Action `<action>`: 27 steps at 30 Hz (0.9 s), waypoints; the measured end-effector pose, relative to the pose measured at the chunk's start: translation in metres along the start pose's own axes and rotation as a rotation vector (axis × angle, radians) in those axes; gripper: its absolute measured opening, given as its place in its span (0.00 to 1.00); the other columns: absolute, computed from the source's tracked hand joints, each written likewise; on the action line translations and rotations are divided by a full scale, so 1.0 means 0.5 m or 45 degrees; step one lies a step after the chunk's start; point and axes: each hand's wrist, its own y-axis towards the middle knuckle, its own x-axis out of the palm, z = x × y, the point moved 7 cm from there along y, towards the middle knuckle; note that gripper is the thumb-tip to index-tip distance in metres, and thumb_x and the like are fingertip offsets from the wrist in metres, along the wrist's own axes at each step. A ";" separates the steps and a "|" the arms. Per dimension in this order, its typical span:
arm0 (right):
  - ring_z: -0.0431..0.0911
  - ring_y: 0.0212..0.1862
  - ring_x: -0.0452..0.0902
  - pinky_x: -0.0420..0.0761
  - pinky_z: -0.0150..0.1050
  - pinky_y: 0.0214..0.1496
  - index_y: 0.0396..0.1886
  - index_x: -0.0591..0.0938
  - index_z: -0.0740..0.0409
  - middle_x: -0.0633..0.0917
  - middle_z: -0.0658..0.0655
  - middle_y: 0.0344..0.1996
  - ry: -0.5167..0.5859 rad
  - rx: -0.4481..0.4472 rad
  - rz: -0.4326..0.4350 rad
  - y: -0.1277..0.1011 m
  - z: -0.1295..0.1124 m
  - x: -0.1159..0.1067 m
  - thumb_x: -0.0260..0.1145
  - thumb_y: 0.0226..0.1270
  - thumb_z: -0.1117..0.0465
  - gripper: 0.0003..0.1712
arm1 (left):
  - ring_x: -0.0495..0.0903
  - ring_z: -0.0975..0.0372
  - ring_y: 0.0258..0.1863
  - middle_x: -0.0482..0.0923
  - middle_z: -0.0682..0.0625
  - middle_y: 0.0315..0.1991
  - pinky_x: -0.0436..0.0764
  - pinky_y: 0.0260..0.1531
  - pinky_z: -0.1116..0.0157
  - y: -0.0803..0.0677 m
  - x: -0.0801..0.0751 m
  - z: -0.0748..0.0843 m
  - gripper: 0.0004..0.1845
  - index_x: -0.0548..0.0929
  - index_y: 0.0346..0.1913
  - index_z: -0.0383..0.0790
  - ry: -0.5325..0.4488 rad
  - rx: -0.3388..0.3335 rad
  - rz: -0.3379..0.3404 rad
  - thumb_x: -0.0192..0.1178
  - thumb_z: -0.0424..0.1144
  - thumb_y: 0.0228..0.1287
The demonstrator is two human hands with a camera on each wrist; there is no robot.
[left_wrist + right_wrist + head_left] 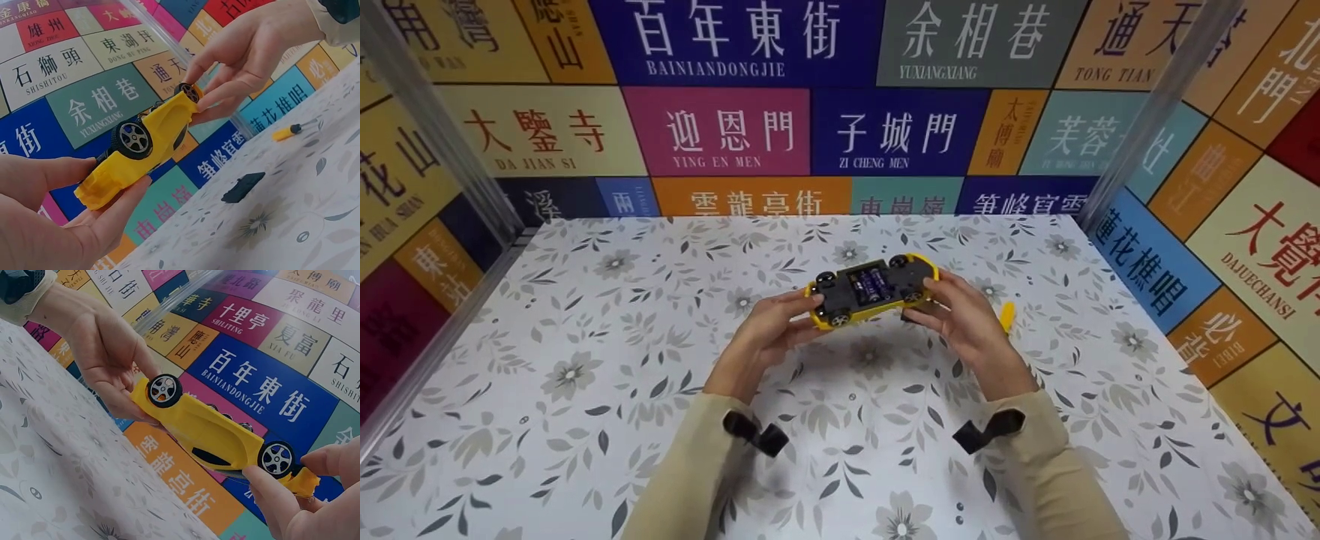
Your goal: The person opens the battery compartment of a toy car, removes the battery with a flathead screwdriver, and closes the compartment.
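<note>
A yellow toy car (872, 289) is held upside down above the table between both hands. Its black underside faces up, and batteries show in an open compartment. My left hand (797, 315) pinches one end of the car, thumb and fingers around the yellow body (149, 143). My right hand (937, 300) pinches the other end near a wheel (277, 458). In the right wrist view the car (214, 433) spans from the left hand (109, 354) to the right hand's fingertips (264, 486).
A small yellow-handled screwdriver (287, 132) lies on the floral table (585, 360) just right of my right hand. A small black plastic piece (243, 187) lies on the table under the car. Walls covered in colourful signs enclose three sides.
</note>
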 end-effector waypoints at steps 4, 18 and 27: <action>0.46 0.51 0.85 0.87 0.40 0.56 0.77 0.61 0.55 0.72 0.61 0.65 0.004 -0.013 -0.009 -0.003 -0.002 0.003 0.56 0.78 0.61 0.32 | 0.84 0.51 0.52 0.76 0.36 0.63 0.89 0.47 0.64 -0.003 -0.005 0.006 0.27 0.71 0.70 0.34 -0.031 -0.004 0.018 0.60 0.32 0.70; 0.54 0.66 0.73 0.80 0.47 0.69 0.74 0.66 0.58 0.70 0.64 0.69 -0.672 -0.255 0.113 -0.020 -0.037 0.002 0.60 0.76 0.57 0.31 | 0.86 0.54 0.47 0.77 0.37 0.61 0.90 0.45 0.62 -0.004 -0.016 0.018 0.25 0.74 0.67 0.33 -0.012 0.011 0.076 0.61 0.33 0.69; 0.52 0.75 0.62 0.65 0.59 0.78 0.66 0.78 0.51 0.73 0.55 0.70 -1.077 -0.561 0.018 -0.052 -0.063 0.028 0.66 0.72 0.50 0.25 | 0.87 0.57 0.42 0.78 0.37 0.60 0.90 0.43 0.64 -0.006 -0.011 0.016 0.26 0.74 0.67 0.32 0.029 0.002 0.055 0.62 0.32 0.68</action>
